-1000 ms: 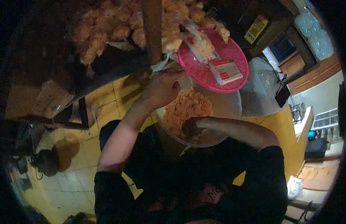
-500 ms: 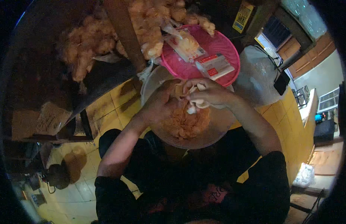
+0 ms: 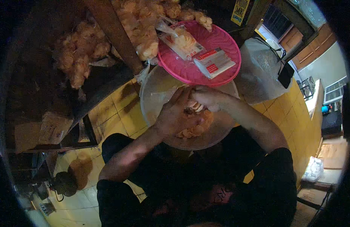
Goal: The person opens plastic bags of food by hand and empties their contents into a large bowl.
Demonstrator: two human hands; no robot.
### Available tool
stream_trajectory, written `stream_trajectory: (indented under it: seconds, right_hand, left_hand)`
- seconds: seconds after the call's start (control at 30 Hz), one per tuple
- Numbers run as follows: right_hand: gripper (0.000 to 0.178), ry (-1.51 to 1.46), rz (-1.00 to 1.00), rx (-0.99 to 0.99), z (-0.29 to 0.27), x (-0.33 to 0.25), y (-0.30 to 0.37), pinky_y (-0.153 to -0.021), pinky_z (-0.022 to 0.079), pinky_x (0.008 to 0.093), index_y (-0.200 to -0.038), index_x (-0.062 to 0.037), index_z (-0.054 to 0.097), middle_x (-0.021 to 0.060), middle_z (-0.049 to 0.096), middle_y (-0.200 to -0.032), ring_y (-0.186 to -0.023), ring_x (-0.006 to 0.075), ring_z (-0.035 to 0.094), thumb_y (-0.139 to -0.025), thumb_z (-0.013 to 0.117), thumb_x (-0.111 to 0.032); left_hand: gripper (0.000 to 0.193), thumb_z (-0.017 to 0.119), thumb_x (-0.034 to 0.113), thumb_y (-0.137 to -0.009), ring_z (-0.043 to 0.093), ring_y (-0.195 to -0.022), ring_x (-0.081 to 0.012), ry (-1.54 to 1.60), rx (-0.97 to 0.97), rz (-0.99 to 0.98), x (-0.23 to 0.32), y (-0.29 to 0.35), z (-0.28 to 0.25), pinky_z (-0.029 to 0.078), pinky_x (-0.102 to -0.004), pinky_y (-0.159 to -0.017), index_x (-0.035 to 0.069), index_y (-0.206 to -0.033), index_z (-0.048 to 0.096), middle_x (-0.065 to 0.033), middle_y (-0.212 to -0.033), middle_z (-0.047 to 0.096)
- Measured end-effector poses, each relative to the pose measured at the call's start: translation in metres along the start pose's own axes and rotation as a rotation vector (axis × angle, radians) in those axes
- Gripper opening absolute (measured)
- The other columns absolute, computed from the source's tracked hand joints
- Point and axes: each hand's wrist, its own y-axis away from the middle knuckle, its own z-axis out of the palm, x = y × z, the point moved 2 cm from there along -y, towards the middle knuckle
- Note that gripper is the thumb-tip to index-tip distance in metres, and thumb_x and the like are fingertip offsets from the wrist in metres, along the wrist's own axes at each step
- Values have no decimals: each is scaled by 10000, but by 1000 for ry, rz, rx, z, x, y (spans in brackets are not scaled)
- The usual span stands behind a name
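A wide translucent tub point(image 3: 147, 102) sits at my lap, with a heap of thin orange chips point(image 3: 195, 130) inside. My left hand point(image 3: 174, 111) is over the tub, its back toward me and its fingers closed forward. My right hand point(image 3: 207, 99) meets it there, fingers curled. Pale rounded shapes, chips or lit fingertips, show between the hands; I cannot tell which. Whatever the two hands grip is mostly hidden behind them. Just beyond, a pink ridged plastic lid or tray point(image 3: 224, 43) carries a clear packet of chips point(image 3: 184, 39) and a stack of flat packets with red-and-white labels point(image 3: 214, 62).
Many filled clear bags of chips point(image 3: 133, 22) are piled on a dark surface at the far left, behind a wooden post point(image 3: 116, 34). A large clear plastic bag point(image 3: 254, 72) stands right of the tub, a black phone point(image 3: 285, 75) by it. Yellow tiles point(image 3: 116, 108) cover the floor.
Both hands have come lower and nearer into the tub. The white pieces seen earlier at the right hand's fingers are now mostly hidden. The view has shifted slightly.
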Motion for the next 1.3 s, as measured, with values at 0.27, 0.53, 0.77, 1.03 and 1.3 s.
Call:
stream_trajectory:
  seconds: [0.27, 0.53, 0.77, 1.03, 1.3]
  right_hand:
    - [206, -429, 42, -124, -5, -6, -4, -574, 496, 325, -896, -99, 615, 36, 647, -839, -751, 163, 603, -887, 486, -259]
    - [186, -595, -30, -293, -5, 18, -18, -776, 516, 383, -861, -66, 595, 37, 646, -876, -838, 155, 599, -892, 454, -183]
    - [362, -129, 108, -269, 23, 9, 4, -865, 509, 421, -1275, -24, 445, 137, 550, -1216, -1036, 250, 586, -962, 376, -193]
    - [386, 357, 66, -260, 25, -21, 16, -814, 522, 396, -1245, 18, 468, 177, 587, -1137, -969, 286, 620, -974, 338, -223]
    - [294, 1290, -468, -382, 5, -33, 11, -810, 507, 400, -991, 36, 613, 172, 648, -863, -845, 290, 646, -937, 414, -174]
  left_hand:
    - [581, 711, 218, -769, 573, -1045, -356, -62, 57, -109, -17, -3, -5, 492, -435, -873, 31, -1244, 434, -180, -1132, 533]
    - [580, 727, 158, -745, 578, -1065, -311, 179, 112, -67, -20, 0, 1, 487, -417, -878, 46, -1250, 464, -187, -1172, 560]
    - [507, 730, 179, -737, 586, -1049, -326, 54, 193, 57, -10, 5, -4, 466, -415, -905, 50, -1193, 551, -182, -1126, 596]
    - [506, 730, 97, -716, 579, -1079, -332, 59, -73, -291, -18, -4, -11, 467, -386, -924, 18, -1181, 547, -178, -1145, 597]
    - [469, 722, 210, -764, 565, -1082, -314, 261, -7, 4, -33, -5, -14, 448, -386, -930, 39, -1165, 550, -169, -1131, 587]
